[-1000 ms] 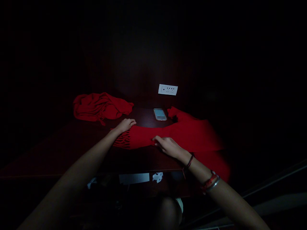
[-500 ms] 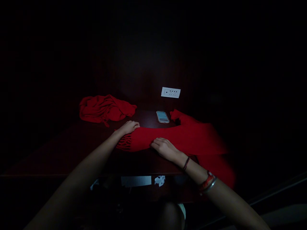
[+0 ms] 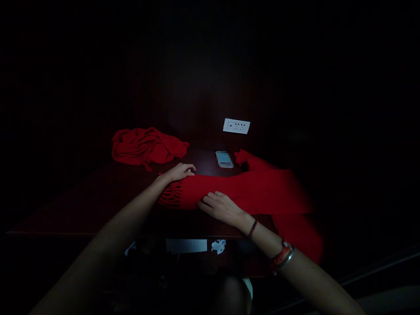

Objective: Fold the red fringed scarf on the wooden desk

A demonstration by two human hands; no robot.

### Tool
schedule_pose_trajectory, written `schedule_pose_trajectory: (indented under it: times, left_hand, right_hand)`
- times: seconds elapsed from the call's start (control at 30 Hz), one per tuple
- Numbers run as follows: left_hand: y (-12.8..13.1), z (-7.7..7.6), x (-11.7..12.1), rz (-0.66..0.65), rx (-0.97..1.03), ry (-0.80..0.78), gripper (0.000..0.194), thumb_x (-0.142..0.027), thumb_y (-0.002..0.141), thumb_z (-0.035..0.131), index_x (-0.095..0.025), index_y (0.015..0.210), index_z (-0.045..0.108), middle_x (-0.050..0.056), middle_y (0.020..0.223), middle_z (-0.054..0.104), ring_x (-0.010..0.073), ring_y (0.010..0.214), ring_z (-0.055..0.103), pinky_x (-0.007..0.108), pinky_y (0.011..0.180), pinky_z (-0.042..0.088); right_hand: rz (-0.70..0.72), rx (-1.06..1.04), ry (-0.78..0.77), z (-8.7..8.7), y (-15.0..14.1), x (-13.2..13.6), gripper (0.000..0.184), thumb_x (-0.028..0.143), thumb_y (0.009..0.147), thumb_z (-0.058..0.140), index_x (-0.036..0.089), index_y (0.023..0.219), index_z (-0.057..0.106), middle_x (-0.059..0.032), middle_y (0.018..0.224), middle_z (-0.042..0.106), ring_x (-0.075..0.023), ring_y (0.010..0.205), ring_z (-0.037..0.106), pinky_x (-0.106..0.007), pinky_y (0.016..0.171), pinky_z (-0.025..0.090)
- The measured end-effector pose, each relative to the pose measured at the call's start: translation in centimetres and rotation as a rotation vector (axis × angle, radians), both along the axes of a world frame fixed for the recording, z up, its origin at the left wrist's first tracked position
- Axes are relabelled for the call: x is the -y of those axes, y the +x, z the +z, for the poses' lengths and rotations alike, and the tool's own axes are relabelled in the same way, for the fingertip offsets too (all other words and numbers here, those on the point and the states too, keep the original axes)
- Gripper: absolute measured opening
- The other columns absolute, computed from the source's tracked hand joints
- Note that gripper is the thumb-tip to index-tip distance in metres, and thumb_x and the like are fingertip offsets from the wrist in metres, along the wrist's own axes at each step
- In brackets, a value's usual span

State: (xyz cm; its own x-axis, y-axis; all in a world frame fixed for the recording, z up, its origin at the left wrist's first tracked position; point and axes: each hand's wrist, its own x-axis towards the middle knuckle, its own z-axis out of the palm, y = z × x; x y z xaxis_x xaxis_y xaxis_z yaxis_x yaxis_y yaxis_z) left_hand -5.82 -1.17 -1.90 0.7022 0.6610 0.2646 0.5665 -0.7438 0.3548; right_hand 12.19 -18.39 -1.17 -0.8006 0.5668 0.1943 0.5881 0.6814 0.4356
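A red scarf with a fringed left end lies lengthwise across the dark table. At its far edge, close to the fringe, is my left hand, its thumb and fingers slightly apart. My right hand rests on the scarf's near edge, fingers loosely spread and the thumb pointing left. The undersides of both hands are hidden. Toward the right, the scarf bends and a part of it lies nearer to me, fading into shadow. Several bands and a silver bangle circle my right wrist and forearm.
A second red cloth lies bunched at the back left of the table. Behind the scarf is a phone, with a white socket panel on the wall. Below the table edge are a pale flat piece and crumpled paper.
My right hand has slid a little left along the scarf's near edge, and its fingers have spread. The left hand's thumb and fingers have parted slightly. The camera view has shifted slightly.
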Motion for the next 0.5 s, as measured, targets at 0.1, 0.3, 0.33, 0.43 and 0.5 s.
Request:
schedule_pose_trajectory:
  times: [0.1, 0.3, 0.33, 0.43, 0.5]
  left_hand:
    - [0.1, -0.1, 0.0, -0.005, -0.011, 0.098, 0.026, -0.031, 0.079, 0.038, -0.017, 0.092, 0.056, 0.002, 0.085, 0.061, 0.0135, 0.078, 0.055, 0.021, 0.072, 0.039]
    - [-0.1, -0.7, -0.5, -0.006, -0.007, 0.149, 0.029, -0.029, 0.082, 0.033, -0.017, 0.1, 0.053, 0.004, 0.099, 0.058, 0.0139, 0.089, 0.053, 0.022, 0.078, 0.037]
    - [-0.1, -0.7, -0.5, 0.005, -0.01, 0.139, 0.029, -0.031, 0.082, 0.034, -0.018, 0.1, 0.053, 0.004, 0.099, 0.058, 0.0141, 0.089, 0.053, 0.022, 0.078, 0.037]
    - [-0.4, -0.2, -0.2, 0.032, -0.045, 0.034, 0.035, -0.04, 0.078, 0.04, -0.017, 0.102, 0.052, 0.004, 0.093, 0.06, 0.0143, 0.082, 0.054, 0.021, 0.072, 0.038]
    - [-0.6, 0.3, 0.1, 0.034, -0.089, -0.058, 0.043, -0.044, 0.071, 0.049, -0.016, 0.104, 0.052, 0.004, 0.087, 0.06, 0.0138, 0.076, 0.055, 0.019, 0.067, 0.039]
  right_hand:
    - [0.042, -0.001, -0.01, -0.4, -1.0, -0.7, 0.02, 0.017, 0.086, 0.032, 0.017, 0.087, 0.052, -0.0044, 0.077, 0.052, -0.0138, 0.075, 0.044, -0.026, 0.064, 0.032]
    - [-0.087, -0.307, -0.143, -0.4, -0.7, -1.3, 0.015, 0.01, 0.081, 0.038, 0.015, 0.088, 0.051, -0.004, 0.079, 0.054, -0.0123, 0.073, 0.047, -0.023, 0.066, 0.035]
    - [-0.106, -0.36, -0.174, -0.4, -0.5, -1.4, 0.016, 0.008, 0.081, 0.038, 0.015, 0.089, 0.051, -0.0042, 0.08, 0.055, -0.0119, 0.074, 0.048, -0.022, 0.067, 0.035]
    - [-0.152, -0.445, -0.243, -0.3, 0.1, -1.7, 0.018, 0.008, 0.081, 0.037, 0.015, 0.092, 0.05, -0.005, 0.083, 0.056, -0.0116, 0.077, 0.049, -0.022, 0.068, 0.036]
    - [-0.176, -0.447, -0.255, -0.3, 0.3, -1.9, 0.017, 0.012, 0.083, 0.035, 0.015, 0.09, 0.05, -0.005, 0.082, 0.056, -0.0119, 0.076, 0.05, -0.022, 0.067, 0.037]
